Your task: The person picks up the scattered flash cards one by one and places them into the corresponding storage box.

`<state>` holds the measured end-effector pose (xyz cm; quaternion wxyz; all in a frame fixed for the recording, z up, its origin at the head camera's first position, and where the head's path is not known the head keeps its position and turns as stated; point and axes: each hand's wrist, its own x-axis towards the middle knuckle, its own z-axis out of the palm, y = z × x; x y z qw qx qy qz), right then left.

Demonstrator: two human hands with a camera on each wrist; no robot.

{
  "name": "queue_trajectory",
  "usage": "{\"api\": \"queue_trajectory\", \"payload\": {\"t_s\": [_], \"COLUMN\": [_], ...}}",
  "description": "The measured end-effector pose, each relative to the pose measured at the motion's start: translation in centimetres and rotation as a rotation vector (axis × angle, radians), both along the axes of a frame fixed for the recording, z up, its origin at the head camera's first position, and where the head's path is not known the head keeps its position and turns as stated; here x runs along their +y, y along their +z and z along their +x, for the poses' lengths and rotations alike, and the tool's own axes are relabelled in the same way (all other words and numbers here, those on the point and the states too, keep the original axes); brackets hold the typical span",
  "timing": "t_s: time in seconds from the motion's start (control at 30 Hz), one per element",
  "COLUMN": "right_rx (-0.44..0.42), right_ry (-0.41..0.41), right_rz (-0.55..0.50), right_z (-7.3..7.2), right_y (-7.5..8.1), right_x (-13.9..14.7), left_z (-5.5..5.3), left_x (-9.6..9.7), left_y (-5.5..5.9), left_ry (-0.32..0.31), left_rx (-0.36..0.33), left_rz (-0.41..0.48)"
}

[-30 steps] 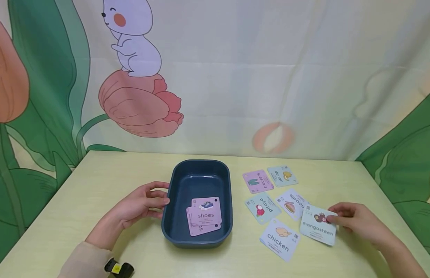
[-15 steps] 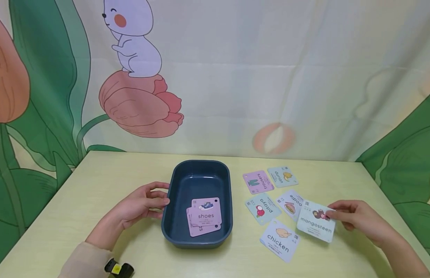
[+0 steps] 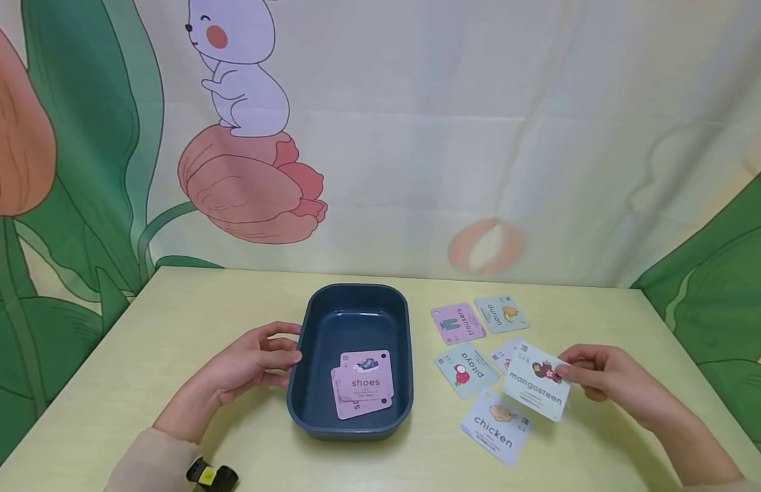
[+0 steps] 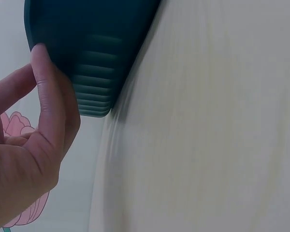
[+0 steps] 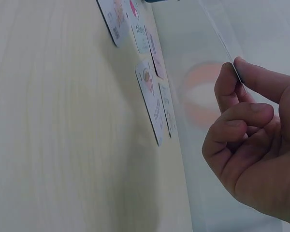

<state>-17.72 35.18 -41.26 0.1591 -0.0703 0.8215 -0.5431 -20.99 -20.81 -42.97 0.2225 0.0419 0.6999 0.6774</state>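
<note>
My right hand point(image 3: 608, 379) pinches the pale green "mangosteen" flashcard point(image 3: 537, 380) between thumb and forefinger. It is raised off the table, overlapping the "noodle" card point(image 5: 151, 101) in the head view; the right wrist view catches it edge-on. At the left, my left hand point(image 3: 254, 359) holds the rim of a dark blue tray point(image 3: 296, 403), thumb at the edge and fingers against the outer wall point(image 4: 94, 72). Inside lies a pink "shoes" card point(image 3: 366, 377) on top of another pink card point(image 3: 358, 410).
Right of the tray lie "trousers" point(image 3: 457, 323), "durian" point(image 3: 502, 314), "pitaya" point(image 3: 466, 370) and "chicken" point(image 3: 496, 429) cards. A black device with a yellow patch point(image 3: 211, 475) is by the left sleeve. A printed curtain point(image 3: 380, 171) hangs behind the table.
My right hand has lifted the "mangosteen" card and carried it left, over more of the "noodle" card. My left hand and the tray stay in place.
</note>
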Motion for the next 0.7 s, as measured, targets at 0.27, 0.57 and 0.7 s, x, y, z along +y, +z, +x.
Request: {"api": "queue_trajectory", "payload": {"t_s": [0.27,0.57,0.7], "right_rx": [0.02,0.032,0.043], "right_ry": [0.048,0.1,0.095], "right_rz": [-0.012,-0.029,-0.02], "right_z": [-0.7,-1.9,-2.3], "right_y": [0.8,1.6,1.8], "right_x": [-2.1,-5.3,-6.4], "left_z": [0.0,0.0,0.0], "left_x": [0.0,-0.1,0.0], "left_y": [0.0,0.0,0.1], "left_ry": [-0.004,0.001,0.007], "left_rx": [0.0,-0.009,-0.013], "left_rz": [0.005,0.003,0.0]}}
